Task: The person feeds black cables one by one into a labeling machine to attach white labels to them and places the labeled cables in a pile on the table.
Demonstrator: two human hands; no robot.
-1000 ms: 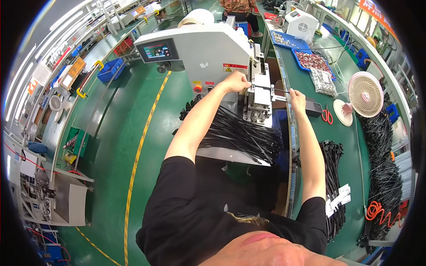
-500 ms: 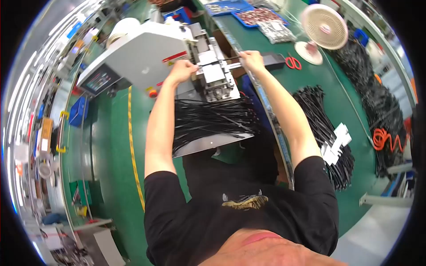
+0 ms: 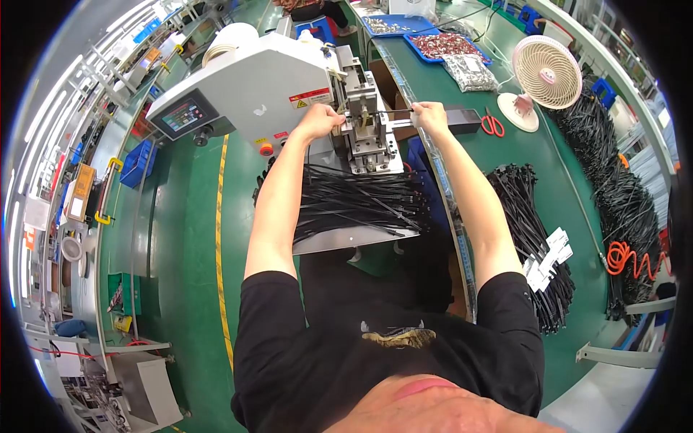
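A thin black cable (image 3: 397, 112) runs across the metal clamp mechanism (image 3: 368, 126) of a grey bench machine (image 3: 253, 83). My right hand (image 3: 432, 117) pinches the cable's right end, just right of the mechanism. At the mechanism's left side my left hand (image 3: 320, 123) is closed, thumb and fingertips together. The cable lines up with those fingertips, though the exact grip point is small. Below my wrists, a heap of loose black cables (image 3: 361, 198) lies on a metal tray (image 3: 346, 240) in front of the machine.
The machine carries a touch screen (image 3: 185, 115) and a red stop button (image 3: 266, 149). On the green bench to the right are red scissors (image 3: 493, 124), a fan (image 3: 546, 74), a cable bundle with white tags (image 3: 534, 224) and blue trays (image 3: 444, 47) of small parts.
The mechanism's pale flat top plates, seen before, have given way to exposed upright metal parts. My hands keep nearly the same place on the machine. The whole view has shifted slightly.
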